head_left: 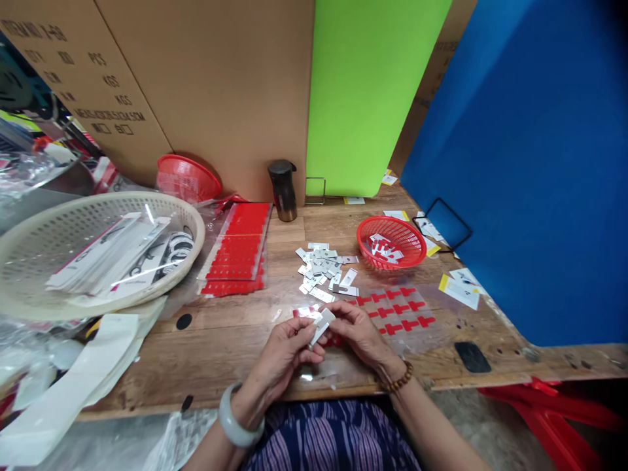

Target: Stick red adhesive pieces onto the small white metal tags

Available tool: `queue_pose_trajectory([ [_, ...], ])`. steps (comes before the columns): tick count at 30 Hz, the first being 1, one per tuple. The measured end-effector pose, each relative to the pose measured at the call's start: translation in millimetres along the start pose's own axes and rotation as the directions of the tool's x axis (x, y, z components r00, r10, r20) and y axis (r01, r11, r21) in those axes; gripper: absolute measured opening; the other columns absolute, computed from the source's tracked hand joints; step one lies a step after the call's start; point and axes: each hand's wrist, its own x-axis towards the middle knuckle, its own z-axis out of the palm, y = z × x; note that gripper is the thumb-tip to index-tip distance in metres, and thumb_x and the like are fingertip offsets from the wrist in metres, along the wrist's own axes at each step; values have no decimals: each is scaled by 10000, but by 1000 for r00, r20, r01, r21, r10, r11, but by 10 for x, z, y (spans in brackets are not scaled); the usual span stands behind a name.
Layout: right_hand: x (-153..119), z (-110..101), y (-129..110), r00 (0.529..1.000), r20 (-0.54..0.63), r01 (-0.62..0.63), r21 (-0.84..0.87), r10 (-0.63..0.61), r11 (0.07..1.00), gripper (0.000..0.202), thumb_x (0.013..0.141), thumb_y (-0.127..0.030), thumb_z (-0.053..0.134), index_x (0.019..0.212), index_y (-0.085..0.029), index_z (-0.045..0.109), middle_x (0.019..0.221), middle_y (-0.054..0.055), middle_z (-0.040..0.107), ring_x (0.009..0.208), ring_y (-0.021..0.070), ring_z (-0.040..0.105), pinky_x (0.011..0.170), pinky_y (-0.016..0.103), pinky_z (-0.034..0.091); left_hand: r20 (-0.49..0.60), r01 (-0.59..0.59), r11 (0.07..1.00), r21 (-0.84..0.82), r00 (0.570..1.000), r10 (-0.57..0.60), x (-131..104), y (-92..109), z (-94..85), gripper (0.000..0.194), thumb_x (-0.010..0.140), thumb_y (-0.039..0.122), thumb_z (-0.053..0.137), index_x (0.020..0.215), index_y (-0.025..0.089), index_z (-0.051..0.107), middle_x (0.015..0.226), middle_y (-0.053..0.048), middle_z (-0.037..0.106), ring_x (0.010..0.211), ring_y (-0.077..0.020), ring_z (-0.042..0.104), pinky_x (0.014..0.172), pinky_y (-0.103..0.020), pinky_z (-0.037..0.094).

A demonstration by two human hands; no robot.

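Between my two hands is a small flat metal plate (pixel 322 326), silvery with a hole in it. My left hand (pixel 289 343) pinches its lower left end, and my right hand (pixel 358 330) has thumb and fingers on its upper right end. Beneath and right of my hands lies a clear sheet with rows of red T-shaped stickers (pixel 392 311). Just beyond is a loose pile of similar metal plates (pixel 321 267). Behind the sheet stands a red basket (pixel 415 252) with several plates bearing red stickers inside.
Stacked red sticker sheets (pixel 240 239) lie left of the pile. A large cream basket (pixel 184 216) holds printed cards at far left. A dark tumbler (pixel 283 190) stands by the cardboard (pixel 220 85). Green (pixel 367 91) and blue boards (pixel 530 183) rise behind and right.
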Motion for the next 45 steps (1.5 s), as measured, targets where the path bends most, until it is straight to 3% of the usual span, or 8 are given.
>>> queue_pose_trajectory([
  [8, -58, 4, -18, 997, 14, 76, -45, -75, 996, 283, 690, -361, 749, 911, -221, 640, 785, -22, 598, 673, 114, 536, 640, 228, 418, 46, 68, 998, -4, 997, -67, -27, 32, 47, 260, 654, 273, 781, 781, 71, 678, 646, -36, 645, 416, -31, 531, 404, -113, 454],
  [14, -84, 13, 17, 997, -36, 73, -74, -76, 995, 293, 680, -412, 744, 866, -211, 640, 747, -21, 567, 618, 107, 486, 576, 218, 389, 58, 126, 992, -25, 991, -124, -30, -9, 52, 272, 644, 256, 788, 803, 67, 673, 639, -46, 660, 406, -37, 541, 401, -117, 453],
  [18, -87, 15, 23, 998, -48, 38, -158, -46, 987, 313, 743, -406, 688, 985, -219, 626, 795, -12, 589, 631, 107, 509, 572, 221, 393, -3, 63, 998, -6, 998, -63, 8, -16, -11, 260, 635, 265, 791, 755, 78, 657, 636, -37, 661, 413, -45, 550, 405, -125, 464],
  [21, -109, 0, -19, 993, -108, 16, -288, -50, 958, 377, 790, -372, 638, 1132, -236, 554, 893, 6, 608, 692, 121, 547, 612, 238, 420, -138, -49, 999, 12, 989, 50, 76, 14, -160, 261, 619, 261, 801, 732, 87, 641, 638, -39, 671, 457, -68, 591, 450, -138, 500],
  [24, -166, 4, -36, 962, -213, 20, -559, -168, 829, 149, 824, -317, 585, 916, -203, 612, 820, 8, 610, 717, 144, 546, 662, 267, 429, -277, -143, 989, 26, 950, 144, 160, 15, -338, 243, 650, 243, 782, 770, 97, 630, 736, -69, 707, 577, -100, 656, 575, -171, 550],
  [28, -231, 78, 47, 951, -156, 47, -783, -268, 620, 121, 854, -220, 519, 772, -202, 605, 775, 14, 613, 739, 167, 556, 704, 292, 428, -327, -195, 979, 65, 922, 206, 253, -66, -454, 261, 659, 264, 778, 791, 96, 629, 797, -94, 720, 634, -117, 676, 629, -190, 557],
  [37, 63, 241, 185, 952, 9, 128, -920, -306, 370, 122, 891, -171, 456, 893, -196, 574, 884, 58, 589, 827, 190, 550, 767, 303, 433, -369, -282, 953, 114, 878, 304, 394, -45, -494, 354, 633, 308, 788, 868, 104, 620, 727, -83, 725, 614, -149, 690, 633, -229, 556],
  [45, 242, 335, 183, 967, -48, 8, -976, -252, 218, 77, 837, -124, 496, 826, -191, 533, 848, 42, 571, 761, 178, 524, 685, 281, 375, -335, -255, 953, 162, 895, 296, 567, -62, -498, 251, 674, 258, 754, 824, 103, 626, 699, -75, 713, 616, -146, 687, 613, -222, 548],
])
